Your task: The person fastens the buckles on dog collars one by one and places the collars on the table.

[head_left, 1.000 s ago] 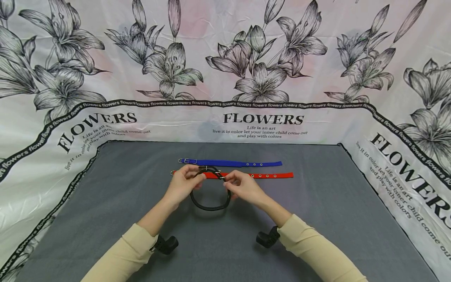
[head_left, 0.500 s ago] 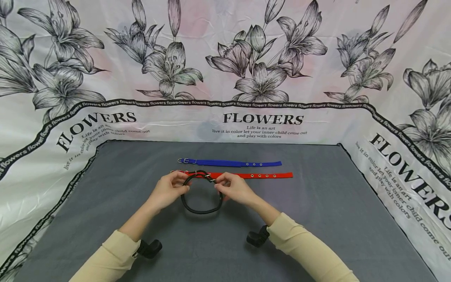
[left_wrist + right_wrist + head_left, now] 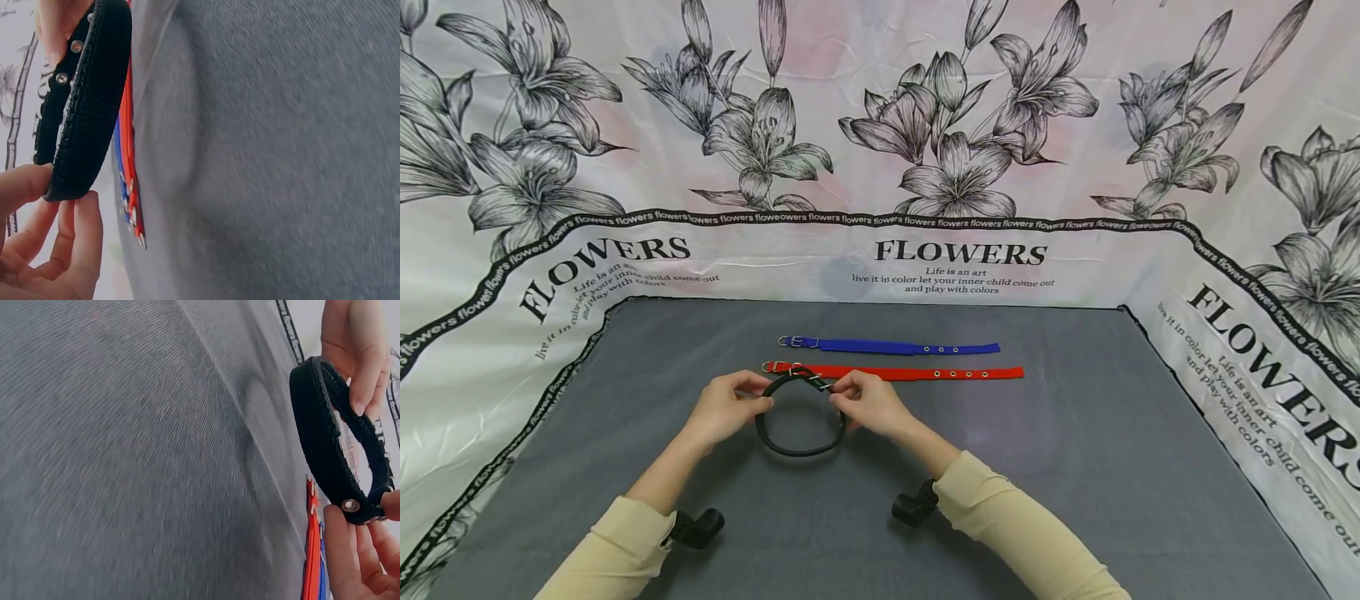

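Note:
A black pet collar (image 3: 801,452), closed into a ring, is held up above the grey cloth. My left hand (image 3: 724,408) pinches the ring's left side between thumb and fingers. On the opposite side, my right hand (image 3: 874,406) pinches it near the metal buckle. Metal eyelets show along the black collar (image 3: 103,106) in the left wrist view. In the right wrist view, an eyelet of the collar (image 3: 312,431) sits by the right fingertips. Just behind the ring lies a red collar (image 3: 910,374), stretched flat. Parallel to it, farther back, is a blue collar (image 3: 868,346).
Grey cloth (image 3: 1075,467) covers the table. White fabric (image 3: 790,271) printed with flowers and lettering rises at the back and both sides. A black wrist camera (image 3: 698,529) is on the left forearm, another black camera (image 3: 914,504) on the right.
Both hands have moved left together, carrying the black collar ring with them. More of the red collar's buckle end now shows. The red and blue collars have stayed in place.

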`<state>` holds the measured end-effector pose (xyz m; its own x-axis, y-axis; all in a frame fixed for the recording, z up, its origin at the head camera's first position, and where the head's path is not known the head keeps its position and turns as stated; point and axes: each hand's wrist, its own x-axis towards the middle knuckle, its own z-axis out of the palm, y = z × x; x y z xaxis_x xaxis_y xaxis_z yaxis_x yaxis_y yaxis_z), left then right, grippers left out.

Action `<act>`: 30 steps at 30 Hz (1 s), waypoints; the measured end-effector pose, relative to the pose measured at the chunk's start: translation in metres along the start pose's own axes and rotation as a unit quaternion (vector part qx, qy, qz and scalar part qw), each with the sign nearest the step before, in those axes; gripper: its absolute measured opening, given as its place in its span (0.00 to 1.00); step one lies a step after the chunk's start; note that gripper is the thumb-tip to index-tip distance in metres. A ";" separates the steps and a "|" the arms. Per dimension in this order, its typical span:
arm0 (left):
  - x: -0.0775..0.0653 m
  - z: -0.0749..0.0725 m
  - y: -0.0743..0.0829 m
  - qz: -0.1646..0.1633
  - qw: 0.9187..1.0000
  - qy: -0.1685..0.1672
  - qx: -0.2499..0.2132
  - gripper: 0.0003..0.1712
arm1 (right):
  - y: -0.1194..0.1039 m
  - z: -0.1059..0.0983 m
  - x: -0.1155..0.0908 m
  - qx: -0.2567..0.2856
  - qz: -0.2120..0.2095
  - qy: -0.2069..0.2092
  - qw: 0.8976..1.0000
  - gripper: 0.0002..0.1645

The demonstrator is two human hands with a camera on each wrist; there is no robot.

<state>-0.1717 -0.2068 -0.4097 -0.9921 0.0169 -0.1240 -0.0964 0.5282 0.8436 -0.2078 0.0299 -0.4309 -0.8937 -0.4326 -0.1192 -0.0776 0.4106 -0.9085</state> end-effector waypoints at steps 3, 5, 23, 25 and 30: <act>0.001 -0.004 -0.005 -0.010 1.000 0.007 0.010 0.16 | -0.004 0.008 0.003 0.004 0.007 0.003 1.000 0.12; 0.001 -0.006 -0.009 -0.015 1.000 0.011 0.013 0.16 | -0.006 0.013 0.005 0.008 0.010 0.004 1.000 0.11; 0.002 -0.028 -0.039 -0.038 0.999 0.014 0.031 0.17 | -0.010 0.063 0.022 -0.154 -0.033 0.097 0.983 0.07; 0.001 -0.030 -0.041 -0.041 0.999 0.014 0.032 0.17 | -0.010 0.067 0.023 -0.176 -0.046 0.109 0.977 0.06; 0.001 -0.035 -0.047 -0.043 0.998 0.011 0.032 0.18 | -0.012 0.075 0.028 -0.221 -0.059 0.138 0.964 0.05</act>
<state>-0.1713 -0.2610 -0.4315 -0.9820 -0.0489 -0.1825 -0.1766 0.5804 0.7949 -0.1986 -0.0471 -0.4533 -0.9461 -0.2921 0.1401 -0.3114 0.7001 -0.6426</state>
